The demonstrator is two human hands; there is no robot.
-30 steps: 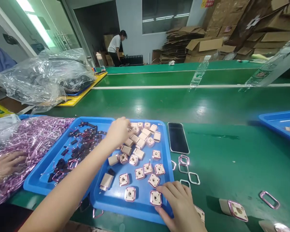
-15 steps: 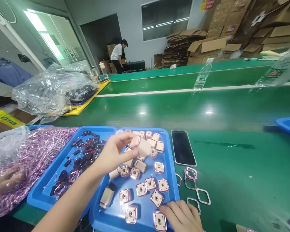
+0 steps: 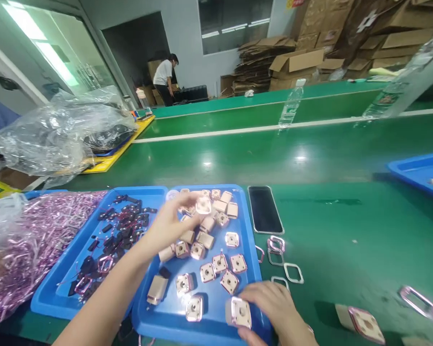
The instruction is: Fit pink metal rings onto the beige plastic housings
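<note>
In the middle of the view my left hand [image 3: 176,216] pinches a small beige block [image 3: 203,205] over the far part of a blue tray [image 3: 251,245]. The block's square holed end faces me. At the tray's near right corner my right hand [image 3: 274,305] has thumb and fingers around another beige block [image 3: 240,312] with a shiny square rim. Many similar blocks lie in the tray, some on their sides, others with holed, pink-rimmed ends up. A loose block [image 3: 157,289] rests on its side at the tray's left.
A second blue tray [image 3: 43,293] holds small black parts [image 3: 124,235]. Left of it lies a heap of pink metallic frames [image 3: 57,221]. A phone [image 3: 265,209] and loose square frames [image 3: 293,273] lie right. A bottle [image 3: 291,103] stands farther back; a person [image 3: 163,79] bends behind.
My left hand has turned its block so the holed end faces me. My right hand has closed around the corner block and raised it slightly. The view has shifted right.
</note>
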